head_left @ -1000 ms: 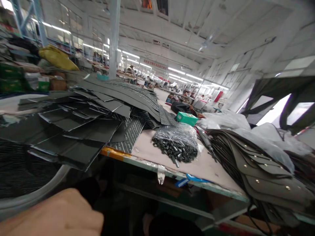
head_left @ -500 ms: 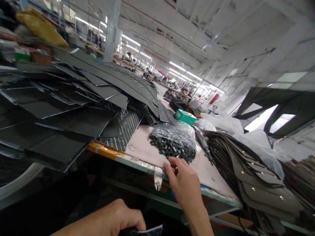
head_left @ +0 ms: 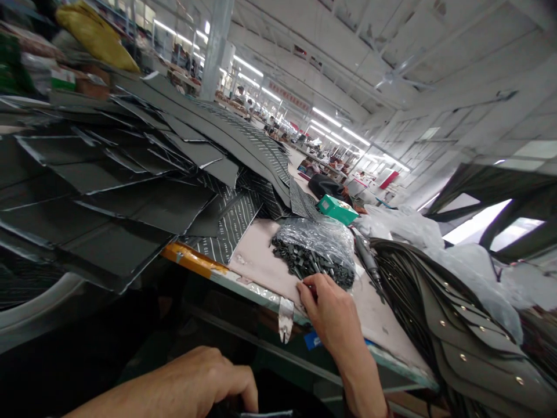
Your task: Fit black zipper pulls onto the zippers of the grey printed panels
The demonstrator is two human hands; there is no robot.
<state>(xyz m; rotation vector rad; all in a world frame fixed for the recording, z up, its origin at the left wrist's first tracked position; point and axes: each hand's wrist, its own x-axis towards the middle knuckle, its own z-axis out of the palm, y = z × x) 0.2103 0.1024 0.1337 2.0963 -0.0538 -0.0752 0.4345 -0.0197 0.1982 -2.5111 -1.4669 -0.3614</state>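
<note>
Right hand (head_left: 331,313) closer | bunched at bag of metal fittings (head_left: 315,247) | left hand (head_left: 204,380) curled, grasp unclear

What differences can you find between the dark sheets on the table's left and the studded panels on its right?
The dark sheets are plain or striped; the studded panels carry small metal studs. The sheets lie in a loose, splayed heap; the panels fan out in a neater stack. Both are thin, dark material.
</note>
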